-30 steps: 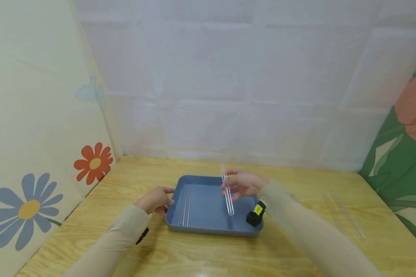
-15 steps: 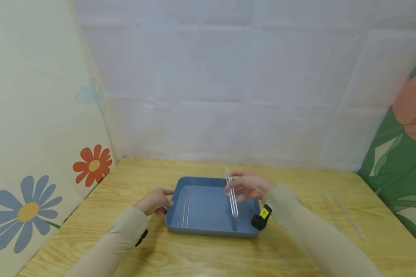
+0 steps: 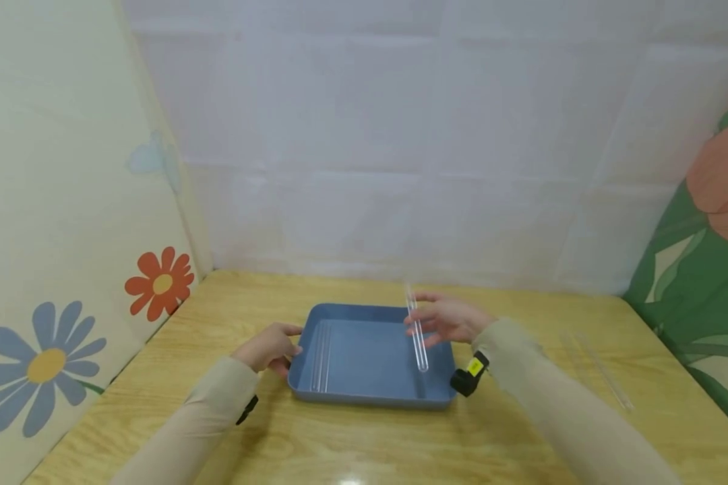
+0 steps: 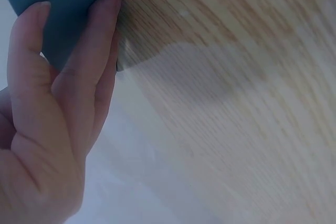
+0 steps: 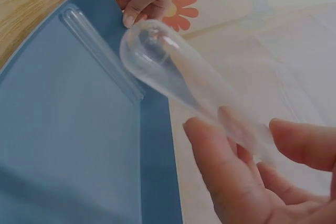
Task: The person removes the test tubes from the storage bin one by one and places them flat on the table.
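Note:
My right hand [image 3: 455,320] pinches a clear, round-bottomed test tube [image 3: 421,347] between thumb and fingers. Its rounded end points toward me, and it hangs tilted over the right part of a blue tray [image 3: 370,403]. In the right wrist view that rounded end looms close, with fingertips [image 5: 210,140] on the tube's body. Against the tray's left side rests my left hand [image 3: 269,349]; in the left wrist view its fairly straight fingers [image 4: 105,19] touch the outer wall. Inside the tray, clear tubes [image 3: 321,360] lie side by side along the left wall.
More clear tubes [image 3: 607,374] lie on the wooden table [image 3: 364,444] to the right of the tray, beyond my right forearm. A white sheet [image 3: 364,148] hangs behind the table. Flower-printed panels [image 3: 48,202] flank it on both sides.
My right hand has drifted to the right above the tray, carrying the test tube along. The left hand stays at the tray's left side, and the tubes in the tray lie as before.

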Tool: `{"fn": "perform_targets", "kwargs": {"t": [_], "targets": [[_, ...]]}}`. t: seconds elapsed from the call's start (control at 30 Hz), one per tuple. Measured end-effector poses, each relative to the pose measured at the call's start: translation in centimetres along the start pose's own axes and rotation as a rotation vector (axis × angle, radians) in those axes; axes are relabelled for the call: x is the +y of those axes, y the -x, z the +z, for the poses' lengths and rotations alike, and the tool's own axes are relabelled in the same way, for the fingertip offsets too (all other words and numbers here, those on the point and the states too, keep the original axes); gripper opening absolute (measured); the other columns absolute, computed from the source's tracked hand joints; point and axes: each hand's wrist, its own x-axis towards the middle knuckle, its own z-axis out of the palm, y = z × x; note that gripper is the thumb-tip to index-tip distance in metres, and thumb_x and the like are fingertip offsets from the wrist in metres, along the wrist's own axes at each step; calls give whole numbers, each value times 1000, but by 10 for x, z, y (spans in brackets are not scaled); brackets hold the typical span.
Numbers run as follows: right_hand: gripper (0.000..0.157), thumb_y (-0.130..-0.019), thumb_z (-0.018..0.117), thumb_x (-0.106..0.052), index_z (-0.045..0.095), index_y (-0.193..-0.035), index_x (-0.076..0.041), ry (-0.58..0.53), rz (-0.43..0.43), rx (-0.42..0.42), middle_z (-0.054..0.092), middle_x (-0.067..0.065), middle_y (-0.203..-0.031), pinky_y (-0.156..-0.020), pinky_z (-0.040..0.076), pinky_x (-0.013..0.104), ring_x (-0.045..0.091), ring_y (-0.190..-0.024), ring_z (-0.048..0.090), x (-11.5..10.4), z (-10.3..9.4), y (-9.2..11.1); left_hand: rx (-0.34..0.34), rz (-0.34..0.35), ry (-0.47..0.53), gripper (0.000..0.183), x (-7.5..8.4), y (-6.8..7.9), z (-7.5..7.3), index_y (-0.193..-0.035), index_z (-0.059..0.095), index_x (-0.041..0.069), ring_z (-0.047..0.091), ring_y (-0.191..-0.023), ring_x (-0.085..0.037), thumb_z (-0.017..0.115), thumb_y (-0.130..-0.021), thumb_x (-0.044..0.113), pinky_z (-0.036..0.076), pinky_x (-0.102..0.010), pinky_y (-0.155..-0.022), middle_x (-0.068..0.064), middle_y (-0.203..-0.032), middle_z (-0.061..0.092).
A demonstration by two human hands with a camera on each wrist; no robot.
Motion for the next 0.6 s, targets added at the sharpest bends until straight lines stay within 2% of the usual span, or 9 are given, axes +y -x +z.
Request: {"fn": "perform_targets", "kwargs": {"t": [0.3, 0.43, 0.6], "targets": [[62, -98, 49, 0, 18, -152, -2, 14, -7, 10, 60, 10, -95, -55, 55, 26, 19, -79, 65, -3, -7, 9, -3, -11, 3, 52, 1, -1, 0, -144, 36, -11, 63, -59, -21, 52, -94, -9, 54, -27, -47, -18, -96, 67], [62, -98, 50, 0, 19, -152, -1, 32, -10, 25, 60, 10, -97, -56, 56, 27, 20, -82, 65, -1, -10, 12, -2, -13, -1, 52, -1, -1, 1, -143, 37, -11, 64, -59, -22, 53, -94, -9, 54, -29, -46, -19, -101, 67], [64, -97, 51, 0, 17, -152, -1, 36, -21, 46, 61, 11, -98, -57, 55, 29, 21, -85, 66, 0, -15, 17, 3, -10, -4, 52, 0, 1, 0, -144, 36, -11, 64, -59, -21, 53, -94, -8, 54, -27, -46, -18, -97, 67]]}}
